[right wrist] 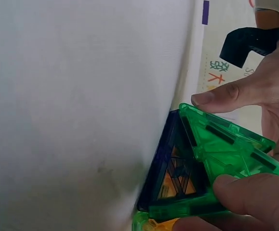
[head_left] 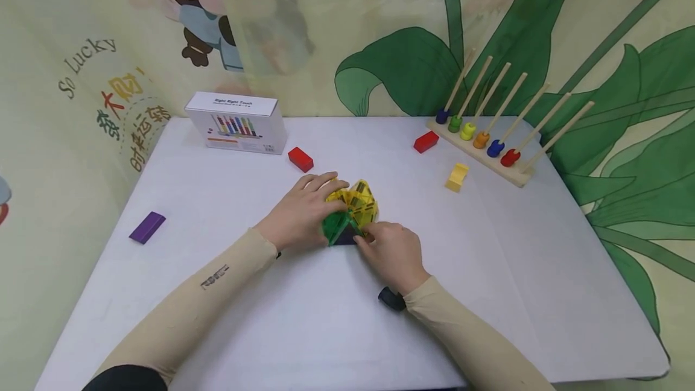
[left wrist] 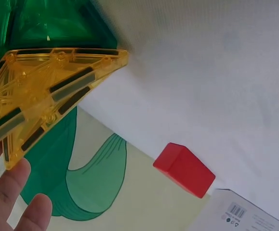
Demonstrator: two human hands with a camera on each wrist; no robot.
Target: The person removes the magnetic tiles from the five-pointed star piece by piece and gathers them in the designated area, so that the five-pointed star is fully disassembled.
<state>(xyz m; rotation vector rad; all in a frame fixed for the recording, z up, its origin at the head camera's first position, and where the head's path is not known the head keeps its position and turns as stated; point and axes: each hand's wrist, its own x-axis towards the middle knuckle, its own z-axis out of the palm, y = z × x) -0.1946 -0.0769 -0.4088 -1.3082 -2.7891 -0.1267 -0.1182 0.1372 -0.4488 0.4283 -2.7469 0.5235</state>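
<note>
Near the middle of the white table stands a small structure of see-through magnetic tiles: yellow ones (head_left: pixel 362 201) behind, green ones (head_left: pixel 335 225) in front, and a dark blue triangle (right wrist: pixel 156 178) low between them. My left hand (head_left: pixel 306 213) holds its left side, fingers over the yellow tiles and thumb by a green corner. Two or more fingertips touch a yellow tile's tip (left wrist: pixel 38 91) in the left wrist view. From the right, my right hand (head_left: pixel 395 253) pinches the front green edge, its thumb on a green tile (right wrist: pixel 226 139). The structure's inside is partly hidden.
A white box (head_left: pixel 239 125) stands at the back left, with a red block (head_left: pixel 301 160) beside it. Another red block (head_left: pixel 426 142) and a yellow block (head_left: pixel 456 177) lie near a wooden peg stand (head_left: pixel 483 146). Far left lies a purple block (head_left: pixel 147 227).
</note>
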